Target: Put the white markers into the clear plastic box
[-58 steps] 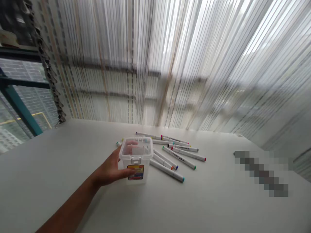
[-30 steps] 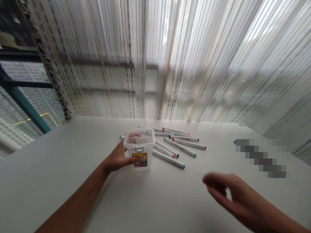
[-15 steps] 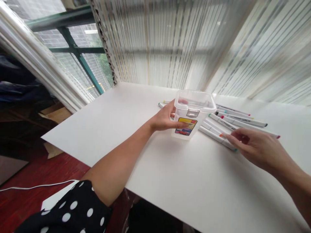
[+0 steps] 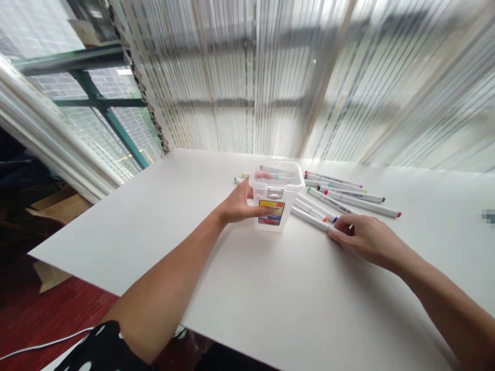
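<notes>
**A:** What is at the centre of the view?

**B:** A small clear plastic box [image 4: 277, 198] with a white rim and a yellow label on its front stands upright on a white table [image 4: 162, 216]. The left hand [image 4: 240, 203] reaches in from 7 o'clock and wraps the box's side at 9 o'clock: thumb across the front by the label, fingers curled round the back, showing pink through the clear wall.

**A:** And the other hand?

**B:** The right hand [image 4: 365, 238] comes in from 4 o'clock and lies low on the table, to the box's 4 o'clock. It is partly curled, with the fingertips [image 4: 335, 233] down at the end of the nearest marker [image 4: 309, 218], a white pen lying just beside the box. I cannot tell whether the fingers have pinched that pen or only touch it.

**A:** Are there more pens?

**B:** Yes. A loose fan of white markers [image 4: 350, 196] with coloured caps lies on the table from the box's 1 o'clock to its 3 o'clock, several touching one another. Two more pen tips [image 4: 236, 180] peek out behind the box at 10 o'clock.

**A:** What surrounds the table?

**B:** A striped sheer curtain [image 4: 294, 77] hangs at 12 o'clock, and a green-framed window [image 4: 100, 103] sits at 10 o'clock.
</notes>
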{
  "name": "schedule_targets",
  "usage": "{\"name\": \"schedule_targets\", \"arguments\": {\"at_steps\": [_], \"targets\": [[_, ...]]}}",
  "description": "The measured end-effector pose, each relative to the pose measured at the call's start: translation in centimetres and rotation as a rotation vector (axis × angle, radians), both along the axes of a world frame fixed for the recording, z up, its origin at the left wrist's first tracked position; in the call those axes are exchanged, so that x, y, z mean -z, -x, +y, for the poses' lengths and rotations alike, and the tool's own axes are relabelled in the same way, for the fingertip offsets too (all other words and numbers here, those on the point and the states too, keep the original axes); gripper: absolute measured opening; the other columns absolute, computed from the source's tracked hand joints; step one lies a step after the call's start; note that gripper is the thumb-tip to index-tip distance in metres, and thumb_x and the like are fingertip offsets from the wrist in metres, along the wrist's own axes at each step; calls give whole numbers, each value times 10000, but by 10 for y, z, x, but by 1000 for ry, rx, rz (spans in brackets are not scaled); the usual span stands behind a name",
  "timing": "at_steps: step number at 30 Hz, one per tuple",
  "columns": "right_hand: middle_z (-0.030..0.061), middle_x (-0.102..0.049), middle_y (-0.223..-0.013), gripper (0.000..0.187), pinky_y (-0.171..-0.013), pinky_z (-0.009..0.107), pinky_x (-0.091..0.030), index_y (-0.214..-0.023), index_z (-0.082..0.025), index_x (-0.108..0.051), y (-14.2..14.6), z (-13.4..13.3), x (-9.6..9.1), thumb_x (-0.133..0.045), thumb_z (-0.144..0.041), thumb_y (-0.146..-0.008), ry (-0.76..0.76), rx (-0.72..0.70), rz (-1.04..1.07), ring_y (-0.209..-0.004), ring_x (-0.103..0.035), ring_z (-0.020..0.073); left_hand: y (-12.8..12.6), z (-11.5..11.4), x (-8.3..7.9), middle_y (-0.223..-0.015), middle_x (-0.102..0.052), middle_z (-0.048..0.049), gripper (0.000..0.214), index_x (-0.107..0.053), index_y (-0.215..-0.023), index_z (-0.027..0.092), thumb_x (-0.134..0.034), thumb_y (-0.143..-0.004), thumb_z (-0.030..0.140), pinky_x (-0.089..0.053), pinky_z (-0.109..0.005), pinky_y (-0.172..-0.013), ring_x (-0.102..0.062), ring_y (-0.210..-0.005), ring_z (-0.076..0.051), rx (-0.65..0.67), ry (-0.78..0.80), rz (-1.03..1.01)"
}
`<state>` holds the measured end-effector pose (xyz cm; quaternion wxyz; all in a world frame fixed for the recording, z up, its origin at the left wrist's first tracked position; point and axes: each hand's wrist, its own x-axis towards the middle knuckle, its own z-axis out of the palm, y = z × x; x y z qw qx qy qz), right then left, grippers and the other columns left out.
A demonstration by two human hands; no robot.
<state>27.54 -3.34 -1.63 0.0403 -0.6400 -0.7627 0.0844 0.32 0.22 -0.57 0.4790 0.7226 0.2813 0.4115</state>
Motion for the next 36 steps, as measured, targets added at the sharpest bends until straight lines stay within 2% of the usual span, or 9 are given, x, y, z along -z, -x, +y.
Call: {"name": "schedule_targets", "arguments": {"at_steps": [7, 10, 14, 17, 20, 23, 26, 30, 36], "targets": [[34, -577, -625, 233, -516, 246, -304, -598, -196, -516, 0, 0, -2, -454, -379, -727, -32, -7, 57, -577, -502, 149, -1, 0, 2, -806, -548, -1, 606, -412, -1098, 195, -745, -602, 293, -427, -306, -773, -560, -764, -168, 23, 15, -7], [11, -514, -536, 250, -486, 249, -300, -599, -194, -513, -3, -1, -4, -462, -394, -739, -126, 24, 267, -514, -456, 135, 0, 1, 3, -865, -549, -17, 607, -409, -1101, 197, -745, -604, 289, -430, -308, -779, -562, -785, -174, 23, 19, -6], [-19, -461, -493, 232, -437, 261, -310, -730, -199, -556, -11, -6, -13, -508, -426, -748, -420, 168, 734, -450, -417, 129, 0, 1, 4, -906, -548, -29, 592, -412, -1100, 196, -739, -616, 293, -436, -293, -764, -560, -802, -178, 23, 16, -11], [-12, -484, -543, 152, -479, 295, -347, -770, -230, -562, -14, -15, -39, -571, -379, -746, -709, 249, 1005, -489, -441, 146, -1, 0, 3, -921, -545, -40, 570, -424, -1085, 185, -735, -620, 296, -443, -278, -733, -556, -816, -183, 32, 12, -15], [-16, -470, -560, 60, -523, 309, -344, -769, -271, -577, -5, -25, -87, -556, -326, -782, -901, 197, 1102, -518, -438, 144, -2, 1, 2, -949, -549, -56, 586, -428, -1086, 178, -742, -610, 310, -444, -290, -742, -555, -842, -198, 36, 18, -18], [-25, -476, -500, 72, -440, 271, -313, -747, -234, -624, 23, -26, -138, -599, -301, -742, -921, -22, 857, -458, -423, 115, -2, 2, 3, -960, -562, -66, 617, -431, -1092, 175, -753, -591, 336, -442, -305, -744, -560, -849, -210, 23, 19, -20], [-22, -515, -519, 131, -450, 235, -322, -739, -163, -651, 64, -13, -166, -557, -254, -751, -763, -317, 536, -463, -415, 83, -2, 2, 3, -987, -570, -73, 631, -435, -1113, 175, -751, -593, 344, -437, -313, -752, -560, -886, -225, 29, 11, -24], [5, -565, -575, 151, -513, 226, -312, -731, -142, -666, 114, 15, -158, -521, -183, -743, -465, -482, 96, -510, -437, 76, -4, 2, 2, -979, -585, -77, 560, -484, -1058, 151, -746, -596, 329, -429, -322, -754, -558, -901, -235, 32, 15, -30], [34, -610, -670, 116, -494, 229, -270, -771, -170, -631, 136, 33, -134, -563, -211, -687, -346, -476, -150, -580, -480, 112, -6, 4, 2, -929, -606, -59, 545, -494, -1022, 144, -751, -578, 329, -438, -310, -714, -575, -833, -215, 25, 19, -55]]}}
